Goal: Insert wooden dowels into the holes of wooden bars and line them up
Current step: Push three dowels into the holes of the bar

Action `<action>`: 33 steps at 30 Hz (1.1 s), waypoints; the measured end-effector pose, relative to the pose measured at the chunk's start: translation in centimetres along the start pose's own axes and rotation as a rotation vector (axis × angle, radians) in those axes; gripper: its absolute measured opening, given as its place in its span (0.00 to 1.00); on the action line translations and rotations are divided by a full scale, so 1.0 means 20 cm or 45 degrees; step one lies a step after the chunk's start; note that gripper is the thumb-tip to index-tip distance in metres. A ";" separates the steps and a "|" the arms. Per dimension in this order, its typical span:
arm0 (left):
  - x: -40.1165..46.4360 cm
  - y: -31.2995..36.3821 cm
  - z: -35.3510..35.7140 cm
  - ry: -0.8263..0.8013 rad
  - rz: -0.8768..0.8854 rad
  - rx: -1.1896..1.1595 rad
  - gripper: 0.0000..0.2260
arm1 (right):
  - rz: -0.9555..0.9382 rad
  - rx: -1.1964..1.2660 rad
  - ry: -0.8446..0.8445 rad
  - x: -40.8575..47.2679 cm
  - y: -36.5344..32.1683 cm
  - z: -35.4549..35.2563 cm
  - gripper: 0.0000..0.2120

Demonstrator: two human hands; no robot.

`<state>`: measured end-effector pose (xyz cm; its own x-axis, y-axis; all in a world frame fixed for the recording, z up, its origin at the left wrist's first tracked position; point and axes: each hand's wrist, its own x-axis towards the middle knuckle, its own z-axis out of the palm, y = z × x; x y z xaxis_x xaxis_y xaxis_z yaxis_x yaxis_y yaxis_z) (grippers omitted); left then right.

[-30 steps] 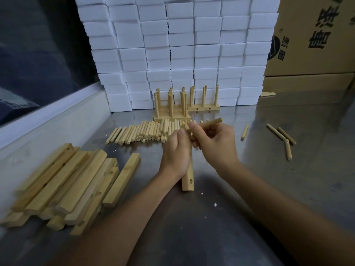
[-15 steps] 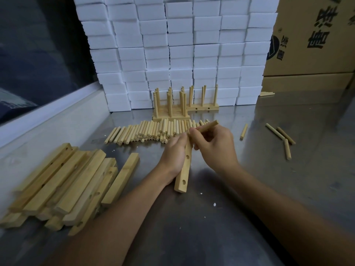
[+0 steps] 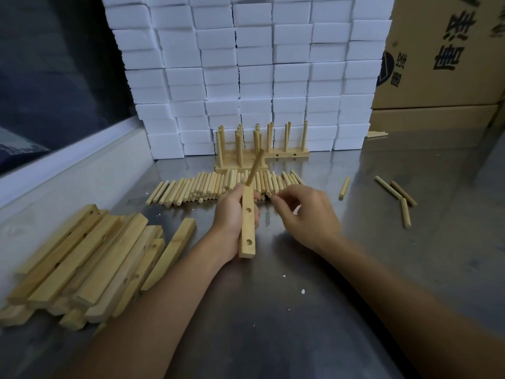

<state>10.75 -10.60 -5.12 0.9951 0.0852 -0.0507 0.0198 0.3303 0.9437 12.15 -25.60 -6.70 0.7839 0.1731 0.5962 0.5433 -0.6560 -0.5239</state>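
Dowel (image 3: 255, 167) stands in the bar (image 3: 247, 222) gripped by the left hand (image 3: 232, 217), right hand (image 3: 306, 214) loosely curled, holding nothing.

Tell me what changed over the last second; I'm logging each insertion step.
The right hand let go of the dowel, which now stands in the far hole of the bar, and moved down to the loose dowels. The left hand keeps gripping the bar, now turned so its two empty holes show. The bar pile and finished racks stayed put.

Both forearms and hands are bare, with no sleeves, gloves or jewellery visible.
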 end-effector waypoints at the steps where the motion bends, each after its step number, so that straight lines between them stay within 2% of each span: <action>1: 0.00 0.01 -0.01 0.011 -0.016 -0.022 0.19 | 0.031 -0.115 -0.025 0.01 0.03 -0.02 0.08; 6: 0.00 0.02 -0.04 0.018 -0.088 -0.133 0.19 | 0.332 -0.567 -0.105 0.04 0.18 -0.13 0.16; 9: 0.00 0.02 -0.04 0.018 -0.089 -0.101 0.19 | 0.583 -0.730 -0.170 0.05 0.24 -0.17 0.24; 12: 0.00 0.02 -0.04 0.016 -0.084 -0.104 0.20 | 0.781 -0.792 -0.309 0.05 0.28 -0.18 0.27; 14: 0.00 0.02 -0.04 0.014 -0.086 -0.106 0.20 | 0.781 -0.803 -0.335 0.05 0.28 -0.18 0.27; 17: 0.00 0.02 -0.04 0.020 -0.099 -0.111 0.20 | 0.765 -0.810 -0.257 0.05 0.27 -0.18 0.25; 22: 0.00 0.03 -0.04 0.026 -0.108 -0.138 0.19 | 0.756 -0.761 -0.023 0.05 0.26 -0.21 0.14; 26: 0.00 0.02 -0.05 0.031 -0.104 -0.168 0.19 | 0.788 -0.712 -0.032 0.05 0.25 -0.21 0.07; 30: 0.00 0.02 -0.05 0.027 -0.106 -0.176 0.20 | 0.736 -0.720 -0.148 0.05 0.24 -0.19 0.09; 33: 0.00 0.02 -0.05 0.026 -0.107 -0.189 0.20 | 0.647 -0.658 -0.069 0.07 0.22 -0.17 0.11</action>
<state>10.68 -9.51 -4.99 0.9883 0.0698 -0.1354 0.0868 0.4723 0.8771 14.55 -30.72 -6.03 0.9228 -0.2183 0.3176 -0.0932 -0.9260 -0.3658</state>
